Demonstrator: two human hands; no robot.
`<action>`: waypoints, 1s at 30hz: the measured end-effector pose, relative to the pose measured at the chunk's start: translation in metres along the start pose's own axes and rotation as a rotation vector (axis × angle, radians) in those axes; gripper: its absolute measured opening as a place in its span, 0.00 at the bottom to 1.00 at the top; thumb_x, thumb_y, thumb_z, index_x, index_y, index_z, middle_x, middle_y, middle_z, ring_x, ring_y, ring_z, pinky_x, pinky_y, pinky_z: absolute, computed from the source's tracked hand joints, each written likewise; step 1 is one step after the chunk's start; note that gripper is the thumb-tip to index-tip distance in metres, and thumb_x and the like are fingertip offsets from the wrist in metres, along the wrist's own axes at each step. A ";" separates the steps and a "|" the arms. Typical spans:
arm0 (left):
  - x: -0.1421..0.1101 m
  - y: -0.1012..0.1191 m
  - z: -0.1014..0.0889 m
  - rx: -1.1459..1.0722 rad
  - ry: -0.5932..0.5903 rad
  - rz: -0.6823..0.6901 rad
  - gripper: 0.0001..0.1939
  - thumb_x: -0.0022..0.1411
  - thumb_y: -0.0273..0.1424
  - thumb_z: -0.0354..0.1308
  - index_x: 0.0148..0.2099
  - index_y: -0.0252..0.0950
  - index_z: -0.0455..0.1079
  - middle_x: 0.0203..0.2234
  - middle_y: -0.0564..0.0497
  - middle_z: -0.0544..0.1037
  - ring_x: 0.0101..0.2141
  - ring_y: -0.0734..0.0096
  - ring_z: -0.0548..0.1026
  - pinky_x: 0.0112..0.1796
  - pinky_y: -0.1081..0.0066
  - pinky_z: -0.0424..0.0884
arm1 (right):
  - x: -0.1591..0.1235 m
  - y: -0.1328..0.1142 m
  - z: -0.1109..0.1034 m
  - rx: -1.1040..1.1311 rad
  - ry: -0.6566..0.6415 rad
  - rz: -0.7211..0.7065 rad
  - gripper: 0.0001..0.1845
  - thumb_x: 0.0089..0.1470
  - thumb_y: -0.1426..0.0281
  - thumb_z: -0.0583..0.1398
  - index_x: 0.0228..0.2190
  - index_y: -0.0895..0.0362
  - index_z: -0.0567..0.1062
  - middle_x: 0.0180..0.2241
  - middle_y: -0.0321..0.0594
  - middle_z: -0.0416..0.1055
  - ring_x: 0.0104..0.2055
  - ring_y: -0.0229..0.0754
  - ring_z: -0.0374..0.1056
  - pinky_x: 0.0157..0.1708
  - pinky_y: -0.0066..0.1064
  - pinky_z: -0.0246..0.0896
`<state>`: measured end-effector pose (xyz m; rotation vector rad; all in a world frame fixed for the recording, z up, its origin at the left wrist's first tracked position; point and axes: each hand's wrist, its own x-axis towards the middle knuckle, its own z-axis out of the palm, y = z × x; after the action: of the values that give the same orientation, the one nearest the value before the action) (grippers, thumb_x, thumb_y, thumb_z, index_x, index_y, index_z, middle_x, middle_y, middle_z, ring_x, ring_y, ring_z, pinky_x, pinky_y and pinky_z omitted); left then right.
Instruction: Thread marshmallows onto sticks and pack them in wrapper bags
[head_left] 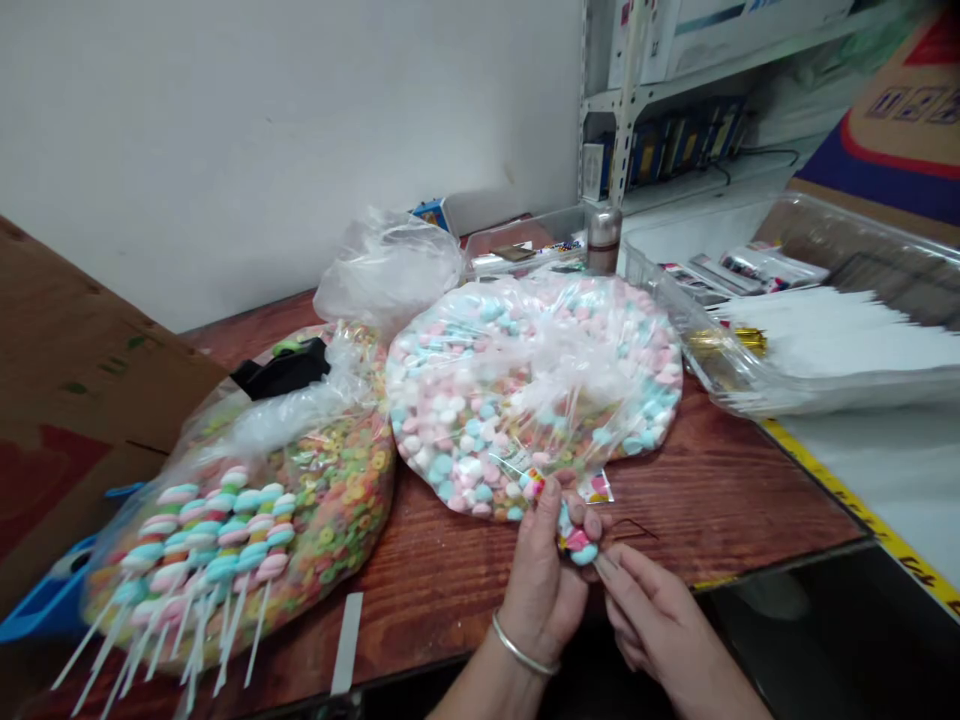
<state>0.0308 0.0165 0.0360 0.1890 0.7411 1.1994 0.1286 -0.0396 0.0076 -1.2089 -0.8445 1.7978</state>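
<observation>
Bright, flat indoor light, pretty even across the shot, with only soft shadows under the left hand (541, 585) and right hand (660, 625). The plastic bag (534, 395) throws white glare, and so does the clear tray (840, 395). Wide lens bends the edges, so the shelf upright (624, 110) leans hard. The twisted candy (574, 535) looks slightly soft.
</observation>
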 end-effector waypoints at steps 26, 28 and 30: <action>0.004 -0.004 -0.006 -0.046 0.095 -0.002 0.13 0.63 0.36 0.58 0.45 0.31 0.69 0.23 0.56 0.67 0.25 0.78 0.69 0.31 0.75 0.71 | -0.005 0.008 -0.007 -0.605 0.100 -0.350 0.17 0.65 0.61 0.47 0.32 0.55 0.68 0.27 0.34 0.68 0.28 0.37 0.65 0.30 0.24 0.58; 0.010 0.007 -0.010 -0.050 0.121 0.035 0.14 0.62 0.35 0.59 0.46 0.31 0.69 0.26 0.54 0.70 0.27 0.77 0.71 0.34 0.72 0.72 | -0.007 0.009 -0.010 -0.607 0.087 -0.338 0.17 0.65 0.60 0.46 0.32 0.55 0.68 0.27 0.34 0.68 0.28 0.37 0.64 0.30 0.24 0.58; 0.015 0.019 -0.013 -0.062 0.142 0.081 0.14 0.61 0.33 0.61 0.47 0.32 0.69 0.27 0.55 0.69 0.26 0.78 0.71 0.35 0.71 0.74 | -0.010 0.010 -0.012 -0.609 0.073 -0.324 0.17 0.65 0.60 0.47 0.32 0.55 0.68 0.26 0.33 0.67 0.28 0.37 0.64 0.30 0.24 0.58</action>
<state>0.0105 0.0344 0.0296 0.0833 0.8247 1.3209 0.1393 -0.0516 -0.0008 -1.3939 -1.5159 1.2610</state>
